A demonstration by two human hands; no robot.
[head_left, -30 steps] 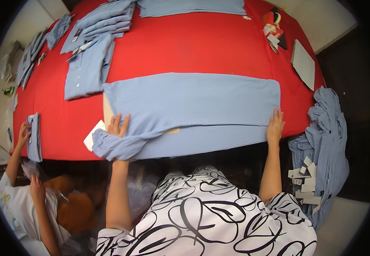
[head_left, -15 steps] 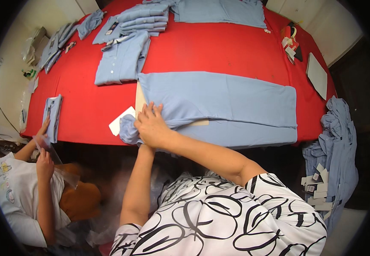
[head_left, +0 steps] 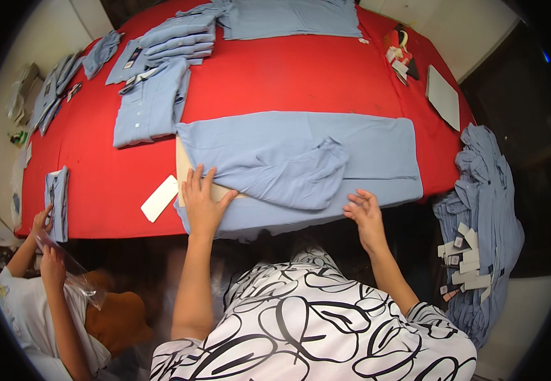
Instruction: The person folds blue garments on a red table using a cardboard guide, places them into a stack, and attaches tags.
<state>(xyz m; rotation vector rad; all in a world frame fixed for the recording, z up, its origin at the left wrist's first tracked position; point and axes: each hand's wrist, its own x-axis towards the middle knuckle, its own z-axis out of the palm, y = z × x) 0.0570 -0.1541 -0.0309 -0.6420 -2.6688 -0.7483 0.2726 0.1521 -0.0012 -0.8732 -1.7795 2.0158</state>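
A light blue shirt [head_left: 275,136] lies partly folded on the red table in front of me. Its sleeve [head_left: 307,174] is turned back across the body, with loose wrinkles and the end pointing right. Part of a cream board [head_left: 183,160] shows at the shirt's left end. My left hand [head_left: 203,202] rests there with fingers spread, touching the board and the cloth beside it. At the shirt's front edge, right of the sleeve, my right hand [head_left: 366,219] hovers with loosely bent fingers apart and nothing in them. A white card tag [head_left: 160,199] lies left of the shirt.
Folded blue shirts [head_left: 145,108] lie farther back on the red table [head_left: 275,76]. Several more blue shirts with tags hang in a bundle [head_left: 485,209] at the right. A white board [head_left: 443,98] lies back right. On the left, a co-worker's hand [head_left: 53,267] holds a clear bag.
The sleeve, bunched at the left end before, now lies flipped rightward over the shirt. My right hand has moved right, off the cloth's left end. My left hand has come up onto the board.
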